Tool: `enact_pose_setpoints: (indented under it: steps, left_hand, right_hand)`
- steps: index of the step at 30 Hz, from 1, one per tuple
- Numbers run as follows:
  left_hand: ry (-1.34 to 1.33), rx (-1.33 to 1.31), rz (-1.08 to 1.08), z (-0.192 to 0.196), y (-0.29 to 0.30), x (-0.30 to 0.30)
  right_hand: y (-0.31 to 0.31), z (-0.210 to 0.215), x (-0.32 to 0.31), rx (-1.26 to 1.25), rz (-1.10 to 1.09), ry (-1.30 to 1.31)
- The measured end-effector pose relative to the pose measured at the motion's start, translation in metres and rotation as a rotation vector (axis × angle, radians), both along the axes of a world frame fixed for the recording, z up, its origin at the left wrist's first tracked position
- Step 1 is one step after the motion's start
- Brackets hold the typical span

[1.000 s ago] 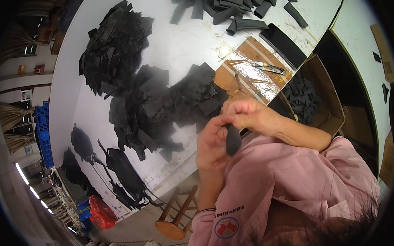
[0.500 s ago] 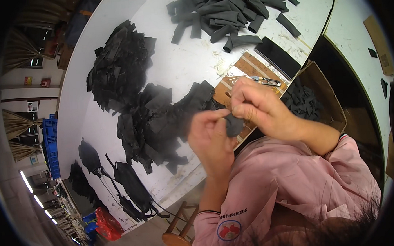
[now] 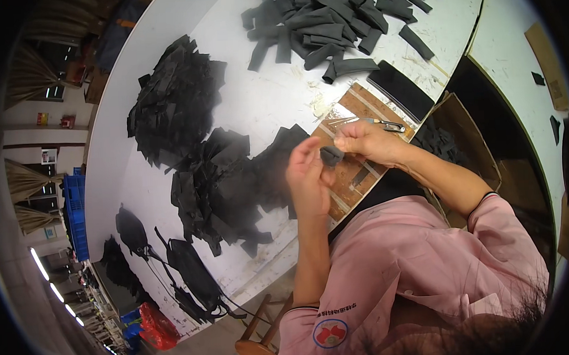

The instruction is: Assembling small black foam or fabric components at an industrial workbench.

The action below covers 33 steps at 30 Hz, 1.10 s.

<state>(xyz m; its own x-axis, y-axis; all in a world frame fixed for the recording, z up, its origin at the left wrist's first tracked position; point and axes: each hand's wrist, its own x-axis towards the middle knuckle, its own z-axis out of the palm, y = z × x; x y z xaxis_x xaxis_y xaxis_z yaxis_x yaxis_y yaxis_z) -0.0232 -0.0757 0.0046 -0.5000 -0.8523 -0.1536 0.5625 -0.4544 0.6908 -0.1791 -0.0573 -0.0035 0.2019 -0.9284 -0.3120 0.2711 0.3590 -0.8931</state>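
Note:
A small piece of dark grey fabric (image 3: 332, 155), curled into a rounded shape, is held between my two hands above a brown wooden board. My left hand (image 3: 308, 175) grips it from the left with bent fingers. On its right side, the thumb and fingers of my right hand (image 3: 370, 142) are pinched at its edge. Just beyond my right hand, thread snips (image 3: 384, 123) lie on the board (image 3: 360, 101). Flat black fabric pieces (image 3: 215, 180) lie in a loose heap to the left of my left hand.
Another tall stack of black pieces (image 3: 176, 100) stands farther left. Rolled dark fabric tubes (image 3: 328, 23) pile at the far side. A black phone (image 3: 401, 90) rests beside the board. An open cardboard box (image 3: 466, 128) with dark pieces is at right; a wooden stool (image 3: 257, 350) stands below.
My hands have shifted slightly apart and away from my body, showing more of the fabric piece and the board. My right hand has lowered out of its raised, bent pose.

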Motion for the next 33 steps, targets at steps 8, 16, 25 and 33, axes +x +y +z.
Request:
enact_pose_setpoints:
  steps: [8, 16, 25, 33]
  left_hand:
    - [-0.509, -0.852, 0.293, 0.039, 0.003, -0.001]
    - [-0.488, -0.621, 0.276, 0.052, 0.004, -0.008]
    - [-0.083, -0.444, 0.504, 0.050, 0.018, -0.007]
    - [-0.279, -0.491, 0.287, 0.025, 0.006, -0.002]
  right_hand:
    - [0.004, 0.033, -0.004, -0.892, -0.189, 0.707]
    - [0.003, 0.061, 0.000, -0.981, 0.026, 1.124]
    - [0.012, 0.065, 0.015, -1.064, -0.264, 1.271]
    - [0.011, 0.012, -0.004, -0.960, -0.075, 1.057]
